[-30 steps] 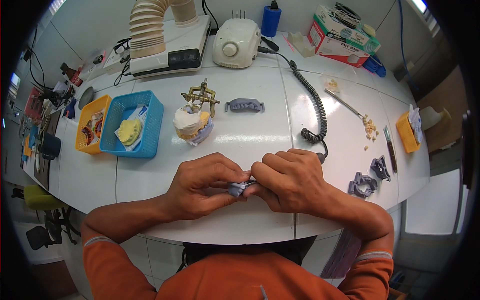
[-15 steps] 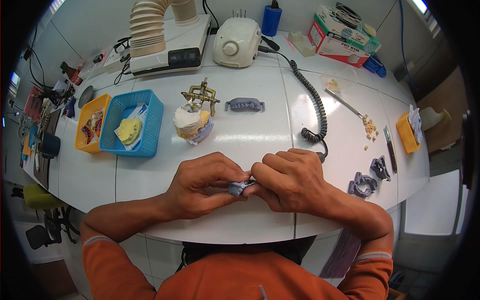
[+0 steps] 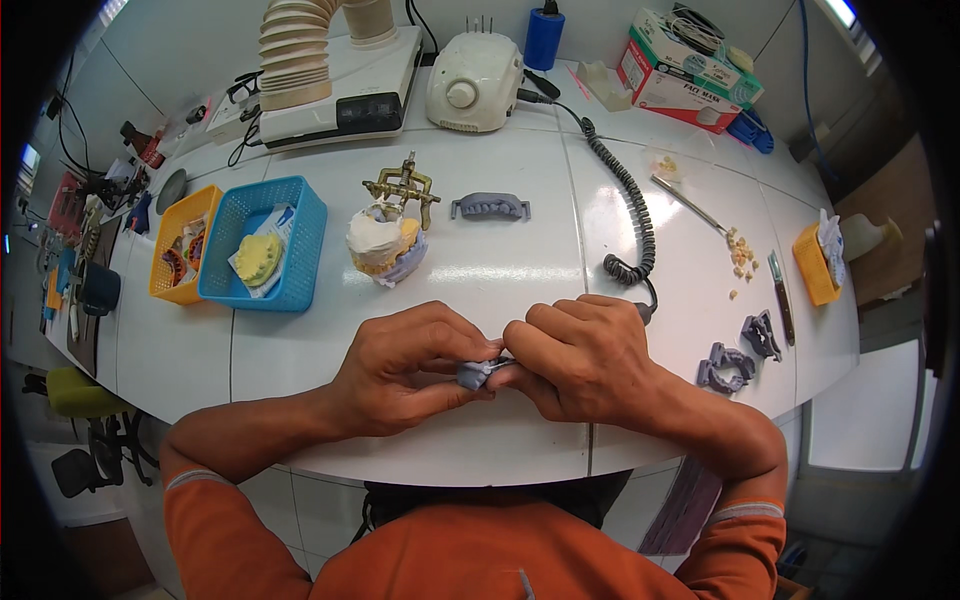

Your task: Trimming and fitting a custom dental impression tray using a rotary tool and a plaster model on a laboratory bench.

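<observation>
My left hand (image 3: 410, 370) pinches a small grey-blue dental model piece (image 3: 472, 376) between fingertips and thumb, low over the white desk (image 3: 400, 450). My right hand (image 3: 570, 365) is closed against the same piece, gripping a thin metal tool (image 3: 503, 364) whose body is mostly hidden by the fingers. A coiled black cord (image 3: 630, 200) runs down to behind this hand. Beyond my hands stand a brass articulator (image 3: 398, 185) with a white-and-yellow cast (image 3: 385, 245) and a grey arch model (image 3: 490, 206). Two grey model frames (image 3: 725, 370) lie right of my right hand.
Blue (image 3: 305, 240) and orange (image 3: 170, 280) baskets sit left. A white suction unit (image 3: 290, 130), control box (image 3: 470, 90) and stacked boxes (image 3: 680, 90) line the back. A knife (image 3: 785, 310), metal rod (image 3: 690, 200), small tooth pieces (image 3: 742, 255) and yellow basket (image 3: 815, 265) lie right.
</observation>
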A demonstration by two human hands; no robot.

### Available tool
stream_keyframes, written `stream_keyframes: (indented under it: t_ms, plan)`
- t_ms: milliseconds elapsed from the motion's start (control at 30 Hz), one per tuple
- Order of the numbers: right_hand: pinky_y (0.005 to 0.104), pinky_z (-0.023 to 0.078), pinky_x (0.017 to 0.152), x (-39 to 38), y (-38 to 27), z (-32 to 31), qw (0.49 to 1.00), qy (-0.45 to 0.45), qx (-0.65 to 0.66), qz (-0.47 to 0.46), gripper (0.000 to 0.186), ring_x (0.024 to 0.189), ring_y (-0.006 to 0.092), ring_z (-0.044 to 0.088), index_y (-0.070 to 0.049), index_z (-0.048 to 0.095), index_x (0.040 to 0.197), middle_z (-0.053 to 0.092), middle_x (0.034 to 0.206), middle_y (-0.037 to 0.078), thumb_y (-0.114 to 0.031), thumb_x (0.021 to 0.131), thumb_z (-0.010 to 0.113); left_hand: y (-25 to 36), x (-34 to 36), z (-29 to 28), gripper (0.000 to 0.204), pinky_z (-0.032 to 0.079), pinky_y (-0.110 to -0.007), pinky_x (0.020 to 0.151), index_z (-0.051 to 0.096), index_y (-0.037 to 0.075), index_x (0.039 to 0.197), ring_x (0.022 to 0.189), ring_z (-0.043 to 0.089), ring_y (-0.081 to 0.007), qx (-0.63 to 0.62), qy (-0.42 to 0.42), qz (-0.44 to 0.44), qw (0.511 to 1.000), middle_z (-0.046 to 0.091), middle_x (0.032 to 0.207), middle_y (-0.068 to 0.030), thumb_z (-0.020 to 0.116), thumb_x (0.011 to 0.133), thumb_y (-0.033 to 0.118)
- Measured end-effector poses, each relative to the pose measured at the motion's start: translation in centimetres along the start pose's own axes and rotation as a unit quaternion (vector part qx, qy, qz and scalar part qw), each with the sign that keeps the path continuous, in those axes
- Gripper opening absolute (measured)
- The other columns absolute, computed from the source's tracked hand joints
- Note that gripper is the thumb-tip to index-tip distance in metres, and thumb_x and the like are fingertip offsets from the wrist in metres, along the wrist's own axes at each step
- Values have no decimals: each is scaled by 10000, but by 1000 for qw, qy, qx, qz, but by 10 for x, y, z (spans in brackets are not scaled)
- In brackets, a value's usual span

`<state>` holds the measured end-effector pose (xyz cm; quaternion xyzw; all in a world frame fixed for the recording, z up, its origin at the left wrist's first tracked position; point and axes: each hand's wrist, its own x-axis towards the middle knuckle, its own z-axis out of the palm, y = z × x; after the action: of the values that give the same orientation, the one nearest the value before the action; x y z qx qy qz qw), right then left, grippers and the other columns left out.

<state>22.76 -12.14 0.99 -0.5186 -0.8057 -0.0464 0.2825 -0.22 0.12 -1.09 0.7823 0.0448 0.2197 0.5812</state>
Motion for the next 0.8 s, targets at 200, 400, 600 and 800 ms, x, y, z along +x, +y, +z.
stream_keyframes:
  t_ms: [200, 400, 600, 800]
  plan:
    - [346, 466, 518, 0, -2, -2, 1000, -6, -2, 6, 348, 542, 197, 622, -122, 646, 833, 564, 672, 15, -415, 940, 801, 0, 0, -1, 413, 692, -337, 993, 744, 17, 1260, 1135, 738, -224, 1, -2, 0, 1000, 695, 1210, -127, 845, 869, -69]
    - [347, 476, 535, 1, -3, -3, 1000, -17, -6, 12, 336, 552, 197, 634, -123, 664, 856, 578, 678, 10, -421, 957, 781, -2, 1, -1, 445, 703, -306, 888, 749, 9, 1234, 1064, 747, -201, 19, 4, 21, 1000, 702, 1188, -155, 875, 822, -100]
    - [351, 468, 521, 1, -2, -2, 1000, -10, -4, 6, 335, 549, 202, 628, -123, 655, 845, 567, 673, 14, -409, 932, 808, -2, 0, 0, 439, 705, -304, 892, 747, 3, 1231, 1069, 744, -202, 12, 4, 15, 1000, 697, 1193, -157, 875, 824, -99]
    - [350, 486, 546, 1, -2, -4, 1000, -21, -7, 13, 319, 569, 198, 643, -127, 672, 869, 579, 682, 5, -413, 944, 793, -2, 1, 0, 434, 706, -302, 901, 745, 1, 1232, 1071, 744, -203, 12, 3, 16, 1000, 693, 1193, -158, 874, 828, -95]
